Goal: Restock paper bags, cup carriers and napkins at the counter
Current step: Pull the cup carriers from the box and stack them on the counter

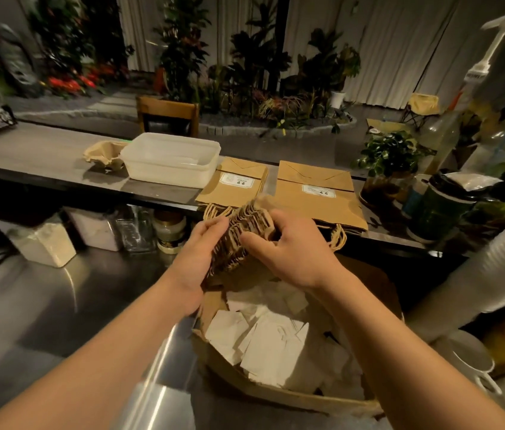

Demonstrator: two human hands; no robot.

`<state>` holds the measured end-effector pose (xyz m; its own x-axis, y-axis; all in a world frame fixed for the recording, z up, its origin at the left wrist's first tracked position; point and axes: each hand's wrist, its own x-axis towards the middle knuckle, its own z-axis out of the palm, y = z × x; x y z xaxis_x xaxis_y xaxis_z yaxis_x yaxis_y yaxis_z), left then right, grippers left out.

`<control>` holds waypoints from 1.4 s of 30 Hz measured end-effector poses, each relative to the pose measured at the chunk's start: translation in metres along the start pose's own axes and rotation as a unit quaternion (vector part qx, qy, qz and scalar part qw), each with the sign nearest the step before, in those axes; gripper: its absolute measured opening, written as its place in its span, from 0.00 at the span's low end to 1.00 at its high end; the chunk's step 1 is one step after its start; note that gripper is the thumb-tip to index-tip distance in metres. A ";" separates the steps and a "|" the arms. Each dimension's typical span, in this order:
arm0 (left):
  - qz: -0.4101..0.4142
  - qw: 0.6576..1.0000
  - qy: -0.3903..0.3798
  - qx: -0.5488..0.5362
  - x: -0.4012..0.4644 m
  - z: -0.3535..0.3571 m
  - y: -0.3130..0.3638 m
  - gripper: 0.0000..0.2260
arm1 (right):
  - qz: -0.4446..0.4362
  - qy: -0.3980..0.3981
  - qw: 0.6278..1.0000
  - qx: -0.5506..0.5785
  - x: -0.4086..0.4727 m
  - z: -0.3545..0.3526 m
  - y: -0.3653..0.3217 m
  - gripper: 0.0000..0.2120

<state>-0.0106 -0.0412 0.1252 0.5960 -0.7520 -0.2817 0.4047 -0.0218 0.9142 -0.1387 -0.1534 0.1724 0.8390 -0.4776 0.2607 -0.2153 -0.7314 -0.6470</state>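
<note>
Head view. The left hand [197, 262] and the right hand [288, 252] together grip a bundle of brown paper bags [242, 234], fingers curled round its sides, with the bundle held edge-up above an open cardboard box [276, 395]. The box stands on the steel worktop [59, 321] and holds loose white napkins [263, 339].

Behind the hands, on the raised desk [28, 153], lie two flat stacks of brown paper bags with white labels: a smaller stack [232, 187] and, just beside it to the right, a larger stack [316, 197]; twine handles hang over the desk's near edge. Left of the smaller stack stands a translucent plastic tub [170, 158], and touching its left side lies a pulp cup carrier [104, 155]. A potted plant [390, 156] stands to the right of the larger stack. White cups [474, 358] sit at the lower right. Jars [169, 231] line the space under the raised desk.
</note>
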 end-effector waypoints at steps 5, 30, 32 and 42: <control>0.065 0.996 -0.015 -0.067 -0.004 -0.045 0.025 0.20 | -0.026 0.105 0.987 -0.115 0.027 0.026 -0.040 0.16; 0.223 0.930 0.103 0.274 0.204 -0.323 0.223 0.35 | -0.170 0.133 0.966 -0.142 0.359 0.180 -0.150 0.16; 0.224 0.924 0.109 0.289 0.220 -0.326 0.226 0.35 | -0.166 0.127 0.968 -0.143 0.373 0.186 -0.144 0.15; 0.214 0.904 0.104 0.356 0.269 -0.332 0.200 0.43 | -0.151 0.071 0.965 -0.203 0.407 0.210 -0.115 0.15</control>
<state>0.4613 -0.0290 0.1357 0.7402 -0.6527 0.1616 -0.3982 -0.2318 0.8875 0.3322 -0.1612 0.2028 0.8233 -0.2541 0.5075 -0.1739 -0.9641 -0.2006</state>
